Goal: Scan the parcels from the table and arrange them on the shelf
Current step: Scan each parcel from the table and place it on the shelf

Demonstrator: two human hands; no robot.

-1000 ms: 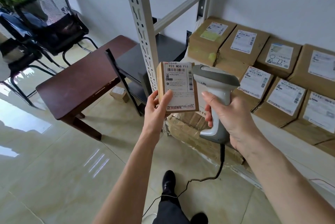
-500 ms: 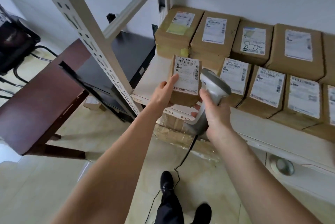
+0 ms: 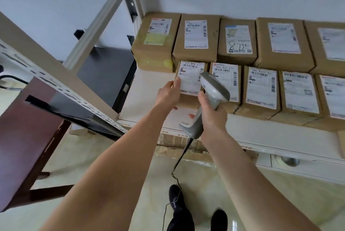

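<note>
Two hands are at the shelf. The left hand grips a small parcel by its left edge, thumb lying on the white label and the fingers hidden behind the box; the parcel rests label-up at the left end of the front row, touching the neighbouring parcel on its right and just in front of the back-row boxes. The right hand is wrapped fully round the handle of a grey scanner, whose head lies over the gap between those two front parcels. Its black cable hangs down toward the floor. A dark brown table stands to the left.
</note>
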